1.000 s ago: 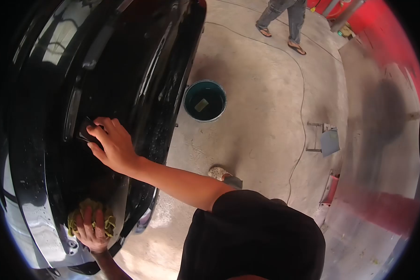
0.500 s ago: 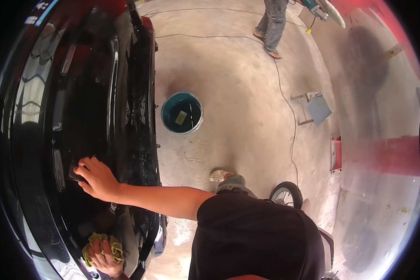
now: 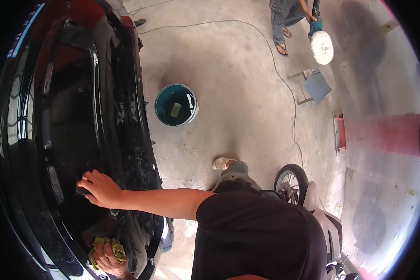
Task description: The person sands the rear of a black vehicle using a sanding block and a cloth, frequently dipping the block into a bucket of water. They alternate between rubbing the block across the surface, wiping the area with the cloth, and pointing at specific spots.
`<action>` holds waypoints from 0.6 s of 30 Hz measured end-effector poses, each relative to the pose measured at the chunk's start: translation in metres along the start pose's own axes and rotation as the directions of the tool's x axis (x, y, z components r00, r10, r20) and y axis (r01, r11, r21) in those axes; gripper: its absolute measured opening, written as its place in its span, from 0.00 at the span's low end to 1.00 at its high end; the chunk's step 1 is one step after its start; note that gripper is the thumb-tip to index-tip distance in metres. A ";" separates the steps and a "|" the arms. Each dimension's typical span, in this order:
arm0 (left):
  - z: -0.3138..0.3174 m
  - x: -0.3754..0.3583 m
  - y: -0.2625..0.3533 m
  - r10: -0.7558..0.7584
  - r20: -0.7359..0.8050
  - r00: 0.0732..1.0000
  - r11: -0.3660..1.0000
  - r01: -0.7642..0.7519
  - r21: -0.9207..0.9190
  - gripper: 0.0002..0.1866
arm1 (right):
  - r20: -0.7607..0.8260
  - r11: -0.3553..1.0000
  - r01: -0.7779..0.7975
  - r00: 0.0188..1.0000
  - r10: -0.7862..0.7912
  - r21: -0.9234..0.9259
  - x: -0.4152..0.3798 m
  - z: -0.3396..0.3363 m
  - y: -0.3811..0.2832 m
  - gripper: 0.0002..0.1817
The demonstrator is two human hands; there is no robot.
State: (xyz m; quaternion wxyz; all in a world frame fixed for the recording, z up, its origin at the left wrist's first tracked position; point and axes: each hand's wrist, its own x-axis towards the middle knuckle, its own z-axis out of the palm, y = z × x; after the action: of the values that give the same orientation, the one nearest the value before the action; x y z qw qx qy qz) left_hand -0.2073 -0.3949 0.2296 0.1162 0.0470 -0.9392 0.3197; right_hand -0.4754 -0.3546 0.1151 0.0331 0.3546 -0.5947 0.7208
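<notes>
My right hand (image 3: 100, 189) reaches out over a glossy black car panel (image 3: 74, 135). Its fingers are closed on a small dark block (image 3: 81, 186), pressed to the panel beside a long recessed slot (image 3: 55, 184). The block is mostly covered by the fingers. Lower in the view, my left hand (image 3: 113, 263) grips a crumpled yellow-green cloth (image 3: 108, 249), which rests against the lower part of the same panel. Wet-looking streaks and light specks show along the panel's edge.
A dark teal bucket (image 3: 194, 108) of water with a pale sponge (image 3: 176, 110) stands beside the car. Behind are a motorcycle wheel (image 3: 289, 186), a small stool (image 3: 317, 86) and a cable (image 3: 295, 116). A co-worker (image 3: 284, 21) holds a polisher (image 3: 322, 46) with a white pad.
The whole view has shifted slightly. My right hand has moved a little on the panel with the block; the cloth stays in my left. The co-worker's polisher has swung to show its white pad.
</notes>
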 end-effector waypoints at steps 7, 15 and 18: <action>-0.003 0.001 0.000 0.003 0.022 1.000 1.000 -0.003 -0.004 0.24 | 0.081 1.000 -0.024 0.996 0.023 0.003 -0.040 0.010 -0.001 0.28; -0.005 0.012 0.004 0.026 -0.041 0.999 1.000 -0.027 -0.009 0.17 | -0.029 0.997 -0.062 0.998 0.064 0.047 -0.005 0.014 -0.001 0.29; -0.003 0.009 0.004 0.018 -0.041 0.999 1.000 -0.018 -0.002 0.18 | 0.115 0.997 -0.067 0.991 0.063 0.030 -0.045 0.012 -0.004 0.28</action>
State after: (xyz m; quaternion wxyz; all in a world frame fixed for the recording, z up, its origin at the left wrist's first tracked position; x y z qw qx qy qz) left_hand -0.2161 -0.3900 0.2318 0.1326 0.0318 -0.9374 0.3203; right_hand -0.4342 -0.3469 0.0940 -0.0303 0.3762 -0.5947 0.7099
